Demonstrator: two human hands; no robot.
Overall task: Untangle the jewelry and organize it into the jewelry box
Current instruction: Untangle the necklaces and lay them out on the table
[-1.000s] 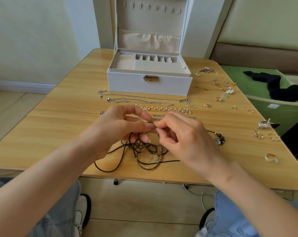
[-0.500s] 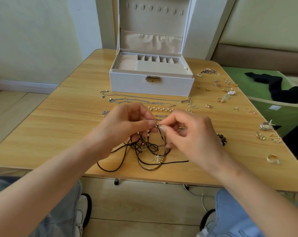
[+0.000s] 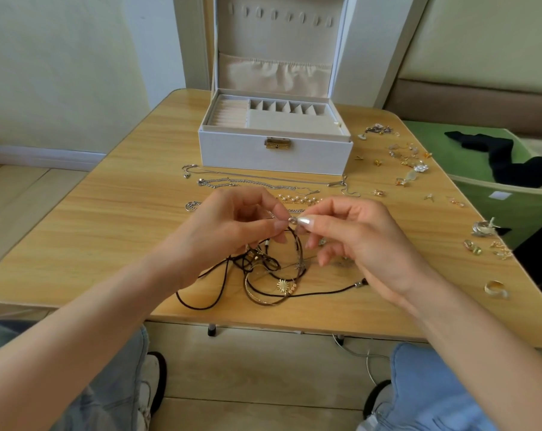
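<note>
Tangled black cords (image 3: 254, 260) before open white jewelry box (image 3: 276, 158)

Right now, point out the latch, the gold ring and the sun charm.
Latch (image 3: 278, 143): head view, centre of clasp.
Gold ring (image 3: 495, 294): head view, front of band.
Sun charm (image 3: 282, 285): head view, its centre.

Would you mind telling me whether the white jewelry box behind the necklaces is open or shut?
Open: the white jewelry box has its lid standing upright, and its beige compartments are exposed.

Nothing legible shows: no words, brands, numbers or signs. The small white label (image 3: 498, 195) on the green bin (image 3: 518, 213) shows no readable writing.
</note>
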